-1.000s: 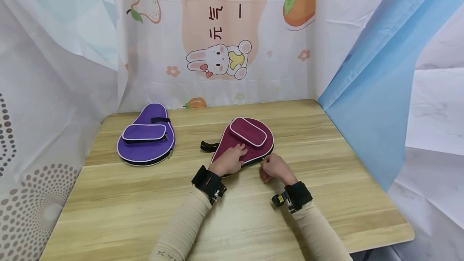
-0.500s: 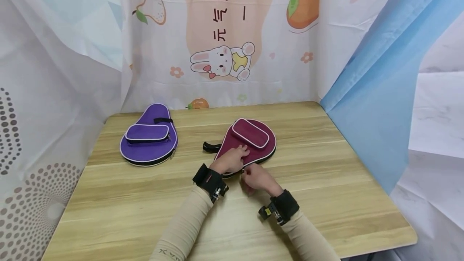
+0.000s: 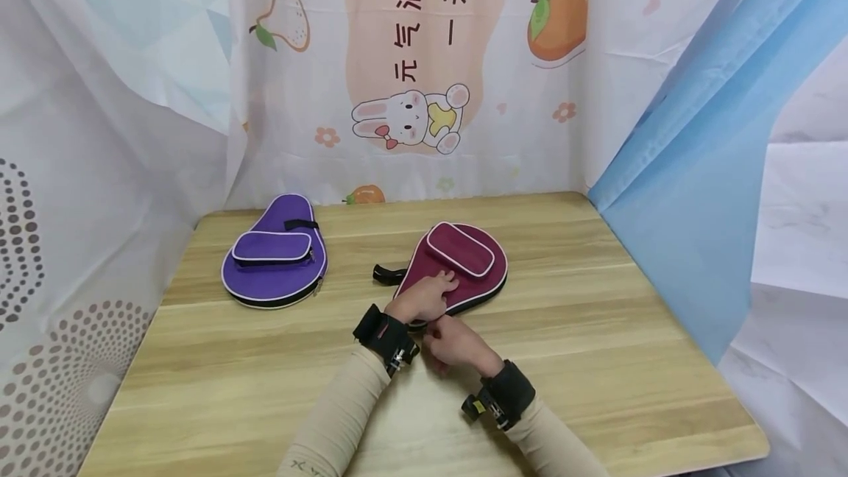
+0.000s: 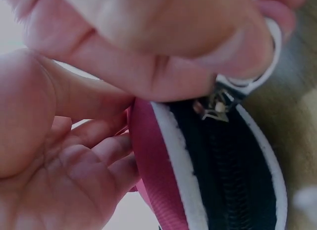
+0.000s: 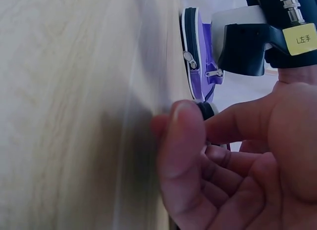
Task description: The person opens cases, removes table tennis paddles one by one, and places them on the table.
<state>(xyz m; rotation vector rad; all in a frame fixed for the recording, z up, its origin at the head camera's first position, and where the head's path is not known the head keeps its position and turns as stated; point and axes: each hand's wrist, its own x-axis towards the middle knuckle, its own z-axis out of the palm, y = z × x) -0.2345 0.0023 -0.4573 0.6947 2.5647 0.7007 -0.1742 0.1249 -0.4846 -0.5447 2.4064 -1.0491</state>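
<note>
1. The maroon case (image 3: 472, 287) lies on the desk (image 3: 563, 359): probably light and soft.
2. Right hand (image 3: 458, 344) pinches its zip pull (image 4: 252, 86), an apt hold.
3. Left hand (image 3: 424, 297) rests fingers on its face; thumb contact unclear.

A purple paddle-shaped case (image 3: 271, 280) lies near the far left corner of a pale wood-grain table (image 3: 596, 359); apart from it, a similar maroon case (image 3: 469, 284) rests rightward, black strap (image 3: 389, 275) jutting left.
</note>
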